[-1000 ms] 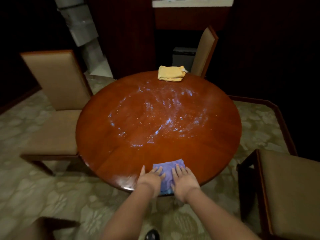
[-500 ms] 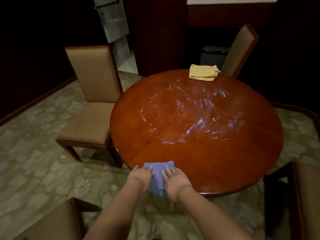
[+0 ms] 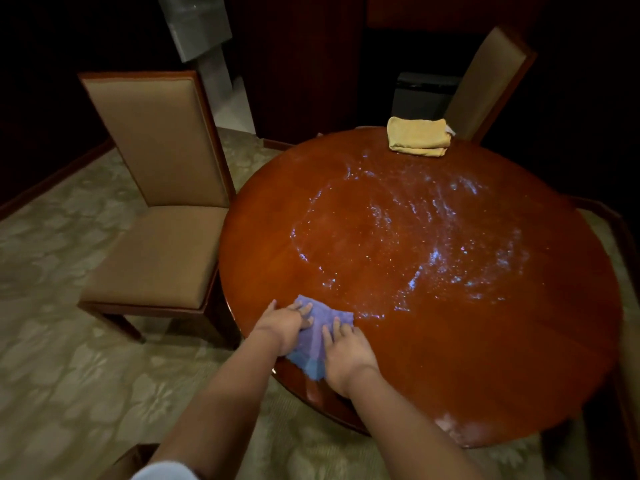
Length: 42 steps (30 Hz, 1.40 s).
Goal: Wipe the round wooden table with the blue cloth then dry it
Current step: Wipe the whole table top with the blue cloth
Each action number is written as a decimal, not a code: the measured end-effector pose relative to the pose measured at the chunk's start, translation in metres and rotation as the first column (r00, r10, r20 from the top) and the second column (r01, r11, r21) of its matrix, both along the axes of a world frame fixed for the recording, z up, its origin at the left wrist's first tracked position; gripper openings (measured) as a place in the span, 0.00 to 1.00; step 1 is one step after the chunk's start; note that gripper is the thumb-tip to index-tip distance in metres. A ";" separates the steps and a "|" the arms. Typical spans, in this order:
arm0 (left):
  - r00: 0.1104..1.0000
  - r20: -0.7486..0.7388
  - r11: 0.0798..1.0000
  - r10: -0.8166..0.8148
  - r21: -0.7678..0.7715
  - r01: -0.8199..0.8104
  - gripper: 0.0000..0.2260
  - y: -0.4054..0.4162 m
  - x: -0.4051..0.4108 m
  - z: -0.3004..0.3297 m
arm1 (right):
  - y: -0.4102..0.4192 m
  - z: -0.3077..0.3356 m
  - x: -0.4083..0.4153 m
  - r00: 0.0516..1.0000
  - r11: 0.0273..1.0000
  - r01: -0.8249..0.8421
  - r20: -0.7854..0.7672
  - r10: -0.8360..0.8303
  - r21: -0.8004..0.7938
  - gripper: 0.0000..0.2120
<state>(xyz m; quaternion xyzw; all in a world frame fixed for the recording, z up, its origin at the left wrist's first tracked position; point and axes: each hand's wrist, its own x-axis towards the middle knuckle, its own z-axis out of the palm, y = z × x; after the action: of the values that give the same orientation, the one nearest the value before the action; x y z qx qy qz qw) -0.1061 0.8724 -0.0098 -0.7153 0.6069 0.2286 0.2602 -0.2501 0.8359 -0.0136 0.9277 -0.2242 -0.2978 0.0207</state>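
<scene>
Round wooden table (image 3: 467,341): blue cloth (image 3: 317,336) at near edge, folded yellow cloth (image 3: 417,136) at far edge, wet streaks (image 3: 408,244) mid-surface.

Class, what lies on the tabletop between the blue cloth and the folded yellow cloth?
In the head view, only glistening wet streaks lie between the blue cloth and yellow cloth.

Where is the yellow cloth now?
In the head view, the folded yellow cloth lies at the far edge of the round table, just before the far chair.

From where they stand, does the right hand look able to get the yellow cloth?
Probably not without leaning or stepping round: the right hand presses the blue cloth at the near rim, the yellow cloth lies at the far edge.
</scene>
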 end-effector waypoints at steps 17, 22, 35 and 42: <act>0.999 -0.021 0.997 0.033 -0.063 -0.034 0.21 0.034 -0.033 0.006 | 0.026 -0.001 -0.027 1.000 1.000 0.011 0.007 -0.011 0.004 0.32; 0.989 -0.093 0.990 0.113 -0.070 -0.119 0.20 0.061 -0.083 0.004 | 0.042 -0.007 -0.076 1.000 0.999 0.019 0.022 -0.020 0.033 0.30; 0.996 -0.007 0.996 -0.093 -0.017 0.093 0.22 0.013 -0.185 0.005 | 0.010 -0.002 -0.182 0.978 0.978 0.200 0.041 -0.203 0.058 0.28; 0.993 -0.019 0.993 -0.117 -0.025 0.116 0.22 -0.012 -0.178 -0.003 | -0.014 -0.013 -0.169 0.954 0.955 0.293 0.045 -0.295 0.054 0.29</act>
<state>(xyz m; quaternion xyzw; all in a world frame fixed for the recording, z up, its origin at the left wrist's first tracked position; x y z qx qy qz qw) -0.2837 0.8606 -0.0123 -0.6794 0.6528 0.2130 0.2585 -0.4194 0.8224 -0.0266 0.8918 -0.3531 -0.2782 -0.0515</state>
